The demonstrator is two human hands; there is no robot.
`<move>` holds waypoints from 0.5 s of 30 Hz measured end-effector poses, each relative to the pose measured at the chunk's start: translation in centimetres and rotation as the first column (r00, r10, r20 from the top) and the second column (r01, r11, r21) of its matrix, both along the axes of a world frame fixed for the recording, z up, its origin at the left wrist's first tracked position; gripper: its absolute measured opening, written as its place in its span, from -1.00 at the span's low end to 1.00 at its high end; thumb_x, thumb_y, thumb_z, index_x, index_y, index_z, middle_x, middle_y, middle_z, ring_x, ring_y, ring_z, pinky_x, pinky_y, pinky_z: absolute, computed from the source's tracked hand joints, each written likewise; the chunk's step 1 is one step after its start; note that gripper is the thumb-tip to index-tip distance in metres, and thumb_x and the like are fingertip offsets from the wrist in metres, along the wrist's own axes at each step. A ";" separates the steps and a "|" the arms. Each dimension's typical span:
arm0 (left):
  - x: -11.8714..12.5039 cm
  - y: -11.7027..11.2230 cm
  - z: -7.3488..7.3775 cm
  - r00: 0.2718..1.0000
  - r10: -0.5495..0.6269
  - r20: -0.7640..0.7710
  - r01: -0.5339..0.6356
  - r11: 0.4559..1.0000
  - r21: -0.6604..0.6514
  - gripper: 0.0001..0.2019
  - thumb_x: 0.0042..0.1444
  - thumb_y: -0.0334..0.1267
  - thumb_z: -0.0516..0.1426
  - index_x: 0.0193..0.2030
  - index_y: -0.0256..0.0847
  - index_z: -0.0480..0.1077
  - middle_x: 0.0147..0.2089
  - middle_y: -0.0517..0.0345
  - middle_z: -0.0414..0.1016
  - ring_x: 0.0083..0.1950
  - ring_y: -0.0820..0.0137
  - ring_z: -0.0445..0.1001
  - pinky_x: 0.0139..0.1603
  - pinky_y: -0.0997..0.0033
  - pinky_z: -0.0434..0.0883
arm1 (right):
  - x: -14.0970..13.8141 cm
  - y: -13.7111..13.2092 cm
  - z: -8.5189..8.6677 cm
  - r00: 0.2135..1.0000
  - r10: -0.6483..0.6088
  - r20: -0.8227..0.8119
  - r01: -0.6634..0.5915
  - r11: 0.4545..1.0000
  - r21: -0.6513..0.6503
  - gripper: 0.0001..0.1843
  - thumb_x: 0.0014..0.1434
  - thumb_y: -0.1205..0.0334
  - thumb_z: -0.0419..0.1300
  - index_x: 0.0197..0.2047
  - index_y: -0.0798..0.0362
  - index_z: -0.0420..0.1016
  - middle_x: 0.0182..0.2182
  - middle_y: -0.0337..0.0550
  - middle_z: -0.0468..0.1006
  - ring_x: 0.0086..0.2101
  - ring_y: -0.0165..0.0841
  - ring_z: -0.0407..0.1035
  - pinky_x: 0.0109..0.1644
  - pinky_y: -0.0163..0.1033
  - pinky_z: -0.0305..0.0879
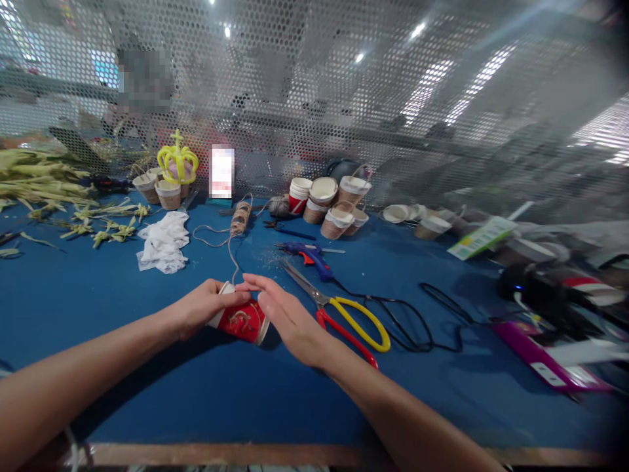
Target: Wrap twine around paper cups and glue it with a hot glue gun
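Observation:
A red and white paper cup (242, 322) with a gold pattern lies tilted on its side over the table. My left hand (209, 307) grips it around the rim end, thumb across the red side. My right hand (289, 318) rests against the cup's far side and base, its fingers stretched out towards the left hand. Thin twine (232, 252) runs from a twine spool (240, 218) down to the cup by my fingertips. Where the twine meets the cup is hidden. Scissors (322, 300) with yellow and red handles lie open just right of my right hand.
A blue glue gun (309, 255) and pliers (289, 229) lie beyond the scissors. Twine-wrapped cups (337, 219) stand at the back, near a grey yarn ball (280, 206). White cloth (164, 241) lies left. A purple power strip (545, 357) and black cable (407, 314) occupy the right.

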State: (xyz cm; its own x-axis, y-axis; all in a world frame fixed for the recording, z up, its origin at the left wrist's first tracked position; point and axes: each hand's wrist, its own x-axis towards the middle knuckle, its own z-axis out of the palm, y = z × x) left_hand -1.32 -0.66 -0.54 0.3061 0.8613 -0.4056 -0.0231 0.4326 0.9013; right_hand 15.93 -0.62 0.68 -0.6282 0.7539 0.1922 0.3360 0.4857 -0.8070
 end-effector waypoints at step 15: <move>-0.6 0.4 -0.8 0.981 0.024 -0.190 0.056 0.914 0.402 -0.67 -0.04 -0.06 0.11 -0.36 -0.32 0.50 -0.39 0.10 0.54 -0.37 0.37 0.42 -0.27 0.46 0.33 | 6.5 9.4 1.0 0.581 -0.592 0.558 0.540 0.794 0.279 -0.81 0.08 0.27 0.14 -0.23 0.17 0.42 -0.21 0.07 0.46 -0.17 -0.17 0.35 -0.08 -0.07 0.25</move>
State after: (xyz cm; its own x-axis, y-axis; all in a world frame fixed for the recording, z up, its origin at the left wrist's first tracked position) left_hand -1.97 -0.28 -1.36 0.2738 0.9588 -0.0756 0.1668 0.0301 0.9855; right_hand 22.48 8.80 1.65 -0.0747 0.9972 0.0103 0.9487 0.0742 -0.3075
